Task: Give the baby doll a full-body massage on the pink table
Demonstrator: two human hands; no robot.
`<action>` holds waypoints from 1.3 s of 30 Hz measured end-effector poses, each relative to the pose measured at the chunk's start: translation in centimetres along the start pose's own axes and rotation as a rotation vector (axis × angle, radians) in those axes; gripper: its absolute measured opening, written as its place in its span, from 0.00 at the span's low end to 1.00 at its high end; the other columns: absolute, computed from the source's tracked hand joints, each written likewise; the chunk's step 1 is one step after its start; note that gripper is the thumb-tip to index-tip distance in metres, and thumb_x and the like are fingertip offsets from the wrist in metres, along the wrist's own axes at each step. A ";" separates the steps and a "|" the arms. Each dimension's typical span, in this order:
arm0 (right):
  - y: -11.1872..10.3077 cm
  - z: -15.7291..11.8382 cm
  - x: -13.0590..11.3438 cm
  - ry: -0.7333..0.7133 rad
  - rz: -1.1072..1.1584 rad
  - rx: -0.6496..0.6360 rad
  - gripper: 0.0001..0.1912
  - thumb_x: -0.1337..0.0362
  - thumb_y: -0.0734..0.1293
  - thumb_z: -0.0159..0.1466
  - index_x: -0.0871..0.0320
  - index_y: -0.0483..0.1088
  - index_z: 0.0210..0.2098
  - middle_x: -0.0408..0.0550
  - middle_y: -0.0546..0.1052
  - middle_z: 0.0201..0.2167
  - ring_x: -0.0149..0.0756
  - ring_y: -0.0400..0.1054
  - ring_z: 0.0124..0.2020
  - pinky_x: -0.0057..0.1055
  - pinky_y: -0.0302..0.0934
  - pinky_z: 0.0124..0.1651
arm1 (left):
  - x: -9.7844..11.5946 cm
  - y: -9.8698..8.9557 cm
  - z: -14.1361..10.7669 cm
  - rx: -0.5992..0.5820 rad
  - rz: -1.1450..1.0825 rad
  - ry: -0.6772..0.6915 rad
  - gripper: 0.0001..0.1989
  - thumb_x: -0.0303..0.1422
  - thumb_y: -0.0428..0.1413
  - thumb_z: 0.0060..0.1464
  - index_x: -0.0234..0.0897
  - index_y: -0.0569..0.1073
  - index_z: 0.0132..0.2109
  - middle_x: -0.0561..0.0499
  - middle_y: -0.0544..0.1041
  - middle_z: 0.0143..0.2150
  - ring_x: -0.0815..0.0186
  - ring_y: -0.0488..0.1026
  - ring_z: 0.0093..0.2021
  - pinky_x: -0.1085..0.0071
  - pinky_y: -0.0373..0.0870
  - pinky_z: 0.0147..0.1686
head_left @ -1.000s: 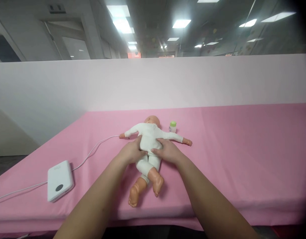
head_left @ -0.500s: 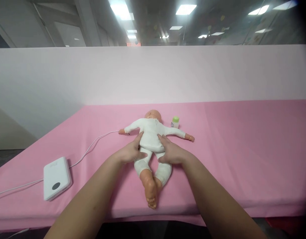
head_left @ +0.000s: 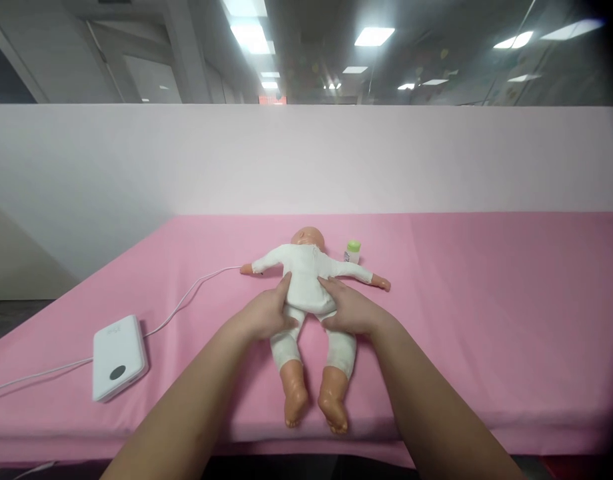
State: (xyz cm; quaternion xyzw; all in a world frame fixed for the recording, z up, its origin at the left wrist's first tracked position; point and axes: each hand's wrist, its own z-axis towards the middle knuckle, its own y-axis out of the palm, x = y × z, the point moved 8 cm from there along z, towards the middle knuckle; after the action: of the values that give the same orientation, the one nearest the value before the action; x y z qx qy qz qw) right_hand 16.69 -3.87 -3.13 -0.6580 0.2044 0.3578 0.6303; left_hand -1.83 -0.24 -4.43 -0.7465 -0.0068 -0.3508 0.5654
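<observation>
Both hands are engaged with the doll. The left hand grasps it at the left hip, thumb laid over the upper thigh, forefinger extended along the side of the waist. The right hand mirrors this at the opposite hip; the remaining fingers of both hands are largely concealed.

The doll rests at the middle of the worktop, head to the far side and feet toward the front edge. It appears to lie face down. Torso, arms and upper legs are covered in white fabric; lower legs, feet and hands are bare. Arms are spread outward; legs are parted, feet separate.

A small jar with a green lid stands upright just beyond the doll's right-hand arm, near the head. A white cable runs from the doll's left-hand fist to a white device with a dark oval spot, at the left of the worktop; whether it is fixed to the fist cannot be determined. The worktop covering is pink, lightly creased. Behind it rises a white panel, with lit ceiling lights above.
</observation>
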 end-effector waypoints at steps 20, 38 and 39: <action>1.8 1.5 -0.9 -0.194 -0.347 -0.031 0.09 0.71 0.63 0.64 0.56 0.74 0.33 0.45 0.80 0.35 0.35 0.68 0.34 0.31 0.51 0.35 | 4.7 1.6 2.6 0.188 0.438 0.228 0.09 0.36 0.57 0.56 0.38 0.79 0.40 0.40 0.78 0.38 0.50 0.76 0.39 0.56 0.68 0.37; 0.6 1.3 -0.2 -0.239 -0.315 0.096 0.10 0.68 0.63 0.67 0.56 0.74 0.32 0.46 0.77 0.34 0.36 0.68 0.37 0.33 0.56 0.41 | 5.4 1.2 1.0 0.347 0.341 0.364 0.14 0.31 0.48 0.66 0.39 0.79 0.42 0.45 0.78 0.40 0.56 0.74 0.44 0.58 0.70 0.48; 0.9 1.4 -0.1 -0.232 -0.321 0.065 0.12 0.69 0.62 0.68 0.57 0.74 0.30 0.46 0.77 0.33 0.36 0.68 0.36 0.32 0.55 0.39 | 5.1 1.3 1.5 0.310 0.321 0.333 0.14 0.32 0.48 0.66 0.39 0.79 0.41 0.46 0.78 0.39 0.56 0.74 0.43 0.58 0.69 0.46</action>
State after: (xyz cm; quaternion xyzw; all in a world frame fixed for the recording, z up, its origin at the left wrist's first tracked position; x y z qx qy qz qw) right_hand 15.66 -2.59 -3.63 -0.6157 0.0342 0.3195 0.7195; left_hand 3.27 -1.44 -3.02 -0.5746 0.1513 -0.3694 0.7145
